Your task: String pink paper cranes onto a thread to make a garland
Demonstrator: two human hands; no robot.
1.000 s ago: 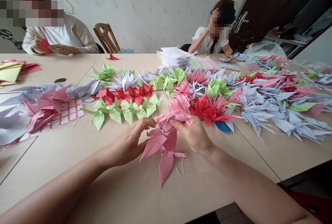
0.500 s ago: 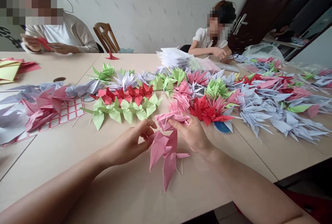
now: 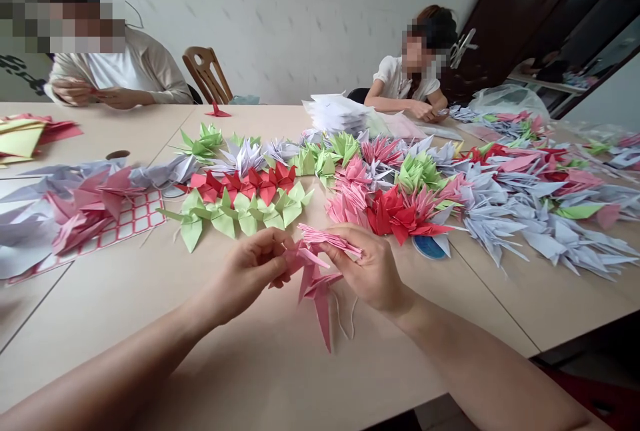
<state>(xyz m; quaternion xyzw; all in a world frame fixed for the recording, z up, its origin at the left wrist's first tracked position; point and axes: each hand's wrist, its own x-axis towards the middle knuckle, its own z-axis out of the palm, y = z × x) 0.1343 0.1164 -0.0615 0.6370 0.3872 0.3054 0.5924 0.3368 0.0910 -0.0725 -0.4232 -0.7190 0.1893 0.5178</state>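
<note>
Between the thumb and fingers of my right hand (image 3: 373, 268) is a stack of folded pink paper cranes (image 3: 333, 239), pressed flat together. My left hand (image 3: 257, 268) pinches a pink paper crane (image 3: 301, 258) just left of that stack. Below it hangs another pink crane (image 3: 320, 304), its long points spread, over the table. A thin white string (image 3: 345, 324) loops down beside the hanging crane. The fingertips of my left hand are partly hidden behind the paper.
Rows of light green cranes (image 3: 247, 214) and red cranes (image 3: 240, 184) lie ahead. Heaps of pale blue cranes (image 3: 560, 224) spread to the right. A pink bunch (image 3: 90, 201) rests on a red grid sheet (image 3: 133, 221) at left. Two people sit across the table.
My left hand has moved from beside the hanging cranes to a pinch on one, raising it toward the stack. The stack in my right hand has tilted, showing its edges.
</note>
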